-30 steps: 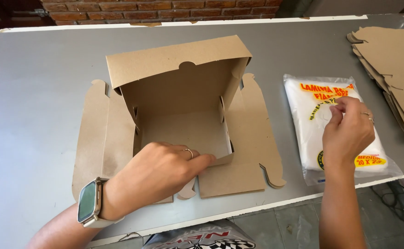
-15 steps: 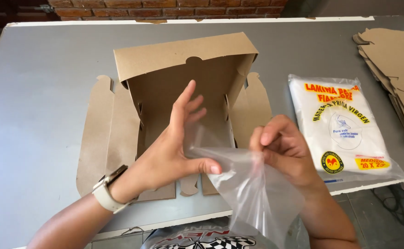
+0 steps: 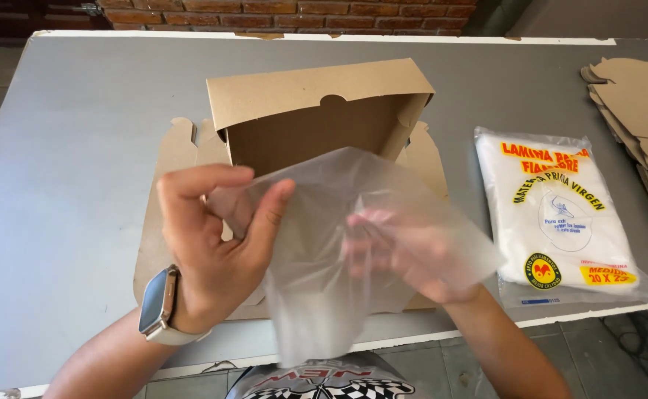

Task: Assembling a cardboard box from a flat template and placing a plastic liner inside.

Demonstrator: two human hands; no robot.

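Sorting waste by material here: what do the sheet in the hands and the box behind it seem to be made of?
The sheet looks like thin clear plastic film, slightly cloudy: the right hand shows through it, and it drapes softly. The box looks like plain brown cardboard, matte and uncoated, with die-cut flaps and sharp folds.

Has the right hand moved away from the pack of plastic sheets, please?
Yes. The right hand has moved left from the pack of plastic sheets to before the cardboard box, behind the plastic sheet.
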